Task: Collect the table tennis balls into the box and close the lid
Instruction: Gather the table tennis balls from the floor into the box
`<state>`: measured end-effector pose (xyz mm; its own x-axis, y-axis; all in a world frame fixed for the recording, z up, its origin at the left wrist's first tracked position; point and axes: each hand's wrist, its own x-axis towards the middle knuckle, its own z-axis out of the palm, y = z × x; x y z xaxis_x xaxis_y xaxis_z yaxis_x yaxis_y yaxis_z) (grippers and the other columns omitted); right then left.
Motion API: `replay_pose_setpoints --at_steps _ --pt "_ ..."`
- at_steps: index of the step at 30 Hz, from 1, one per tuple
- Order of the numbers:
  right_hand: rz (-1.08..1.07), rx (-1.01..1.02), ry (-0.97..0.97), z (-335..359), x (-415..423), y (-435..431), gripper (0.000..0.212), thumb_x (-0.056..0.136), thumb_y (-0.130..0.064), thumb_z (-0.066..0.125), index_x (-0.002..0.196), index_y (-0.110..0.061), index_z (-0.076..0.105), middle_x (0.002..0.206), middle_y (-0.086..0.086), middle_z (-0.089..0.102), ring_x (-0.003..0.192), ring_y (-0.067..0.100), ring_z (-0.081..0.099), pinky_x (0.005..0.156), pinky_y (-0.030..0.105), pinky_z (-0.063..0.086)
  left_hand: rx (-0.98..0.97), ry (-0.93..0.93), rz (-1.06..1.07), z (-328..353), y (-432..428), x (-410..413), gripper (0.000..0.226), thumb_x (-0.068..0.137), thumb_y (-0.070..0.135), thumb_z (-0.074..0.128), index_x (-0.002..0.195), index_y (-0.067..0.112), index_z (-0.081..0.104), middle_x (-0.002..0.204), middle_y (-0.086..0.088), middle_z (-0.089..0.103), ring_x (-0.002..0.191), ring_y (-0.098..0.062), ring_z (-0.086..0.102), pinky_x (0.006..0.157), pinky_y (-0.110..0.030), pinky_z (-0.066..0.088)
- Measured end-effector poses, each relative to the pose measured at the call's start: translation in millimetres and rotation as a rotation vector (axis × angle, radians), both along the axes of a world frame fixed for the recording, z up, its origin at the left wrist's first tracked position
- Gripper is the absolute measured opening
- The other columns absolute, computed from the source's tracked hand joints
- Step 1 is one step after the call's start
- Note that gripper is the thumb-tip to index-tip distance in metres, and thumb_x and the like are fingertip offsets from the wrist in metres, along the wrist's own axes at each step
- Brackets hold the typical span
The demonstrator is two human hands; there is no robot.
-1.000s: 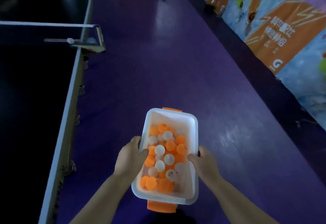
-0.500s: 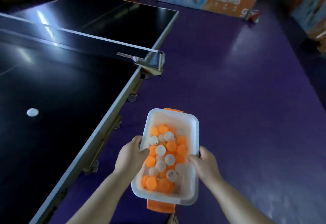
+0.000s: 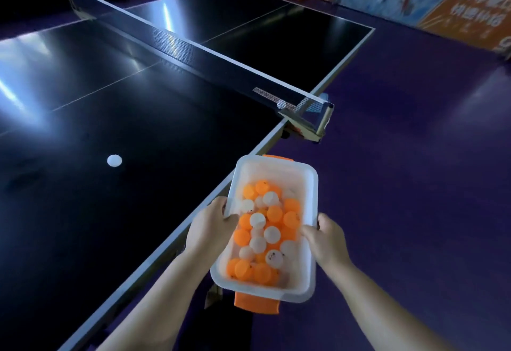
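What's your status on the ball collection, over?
Both busy: left grip and right grip hold the long sides of the box. Box part full, uncovered. Loose white ball on the table, no obstacle seen.

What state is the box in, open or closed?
Open. No lid covers the box; the orange and white balls inside are plainly visible from above.

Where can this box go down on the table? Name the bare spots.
Bare tabletop lies between the white ball and the table's side edge, short of the net. Tight near the net clamp at that edge.
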<state>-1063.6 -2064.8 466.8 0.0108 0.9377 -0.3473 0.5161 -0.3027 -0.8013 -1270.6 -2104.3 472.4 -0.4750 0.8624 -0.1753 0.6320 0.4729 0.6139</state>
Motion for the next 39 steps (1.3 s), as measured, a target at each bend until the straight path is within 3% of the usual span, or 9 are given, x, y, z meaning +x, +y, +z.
replay_pose_setpoints --at_steps 4,8,13,17,20,25,31,35,39 --pt "0.013 0.019 -0.049 8.7 -48.0 42.2 0.018 0.074 -0.017 0.060 0.065 -0.013 0.045 0.063 -0.002 0.051 0.057 0.012 0.046 0.050 0.028 0.037 -0.006 0.014 -0.025 1.2 37.1 -51.9 0.019 0.086 0.031 0.055 0.103 0.023 0.054 0.077 0.009 0.057 0.063 -0.007 0.055 0.047 -0.023 0.038" --pt "0.039 0.013 -0.093 13.3 -100.5 81.1 0.017 0.073 -0.019 0.060 0.065 -0.013 0.045 0.064 -0.001 0.052 0.057 0.013 0.046 0.050 0.028 0.038 0.015 -0.016 -0.001 -1.5 67.2 -112.2 0.019 0.092 0.042 0.049 0.092 0.025 0.058 0.073 0.006 0.060 0.061 -0.009 0.056 0.052 -0.029 0.045" --pt "0.097 0.025 -0.135 19.7 -164.9 123.8 0.019 0.076 -0.017 0.061 0.065 -0.012 0.047 0.063 0.000 0.053 0.057 0.013 0.048 0.051 0.029 0.038 -0.013 0.064 0.206 -23.8 99.0 -207.4 0.026 0.096 0.038 0.041 0.112 0.026 0.057 0.091 0.009 0.061 0.076 -0.011 0.058 0.055 -0.029 0.044" --pt "0.150 0.026 -0.150 22.1 -204.8 149.0 0.018 0.078 -0.014 0.061 0.067 -0.009 0.048 0.063 0.002 0.053 0.057 0.014 0.048 0.051 0.029 0.038 -0.144 0.116 0.340 -54.0 115.1 -275.2 0.043 0.092 0.021 0.045 0.135 0.022 0.044 0.134 -0.001 0.046 0.122 -0.022 0.040 0.085 -0.038 0.049" --pt "0.163 0.015 -0.153 20.1 -224.2 163.5 0.019 0.078 -0.012 0.060 0.065 -0.010 0.047 0.063 0.002 0.053 0.058 0.016 0.049 0.053 0.031 0.038 -0.262 0.202 0.388 -67.6 125.3 -309.9 0.054 0.089 0.013 0.048 0.141 0.022 0.036 0.148 -0.007 0.030 0.131 -0.027 0.028 0.104 -0.038 0.035" --pt "0.182 -0.010 -0.176 13.6 -242.0 182.2 0.010 0.078 -0.011 0.059 0.071 -0.005 0.054 0.070 0.009 0.061 0.065 0.023 0.056 0.057 0.035 0.043 -0.345 0.228 0.413 -90.1 139.0 -343.8 0.063 0.088 0.009 0.052 0.143 0.027 0.030 0.154 -0.010 0.014 0.139 -0.028 0.016 0.107 -0.037 0.028" --pt "0.163 -0.027 -0.200 7.2 -244.4 197.2 0.010 0.079 -0.012 0.059 0.080 -0.002 0.059 0.083 0.018 0.067 0.079 0.036 0.064 0.062 0.037 0.047 -0.339 -0.003 0.407 -103.0 145.6 -351.1 0.056 0.090 0.001 0.046 0.140 0.025 0.036 0.139 -0.005 0.037 0.124 -0.023 0.035 0.076 -0.033 0.045" --pt "0.154 -0.044 -0.195 4.6 -237.3 208.3 0.010 0.079 -0.012 0.059 0.081 -0.002 0.059 0.082 0.017 0.067 0.082 0.037 0.064 0.062 0.037 0.047 -0.154 -0.169 0.372 -75.1 158.0 -329.8 0.037 0.090 0.032 0.052 0.127 0.028 0.049 0.117 0.001 0.054 0.090 -0.016 0.052 0.063 -0.028 0.041" --pt "0.137 -0.062 -0.163 5.5 -223.5 222.6 0.014 0.077 -0.017 0.059 0.079 -0.003 0.059 0.078 0.013 0.066 0.072 0.028 0.062 0.060 0.036 0.045 0.061 -0.167 0.184 -15.1 189.9 -283.2 0.023 0.084 0.051 0.053 0.099 0.034 0.057 0.081 0.012 0.063 0.072 -0.004 0.059 0.059 -0.029 0.049"
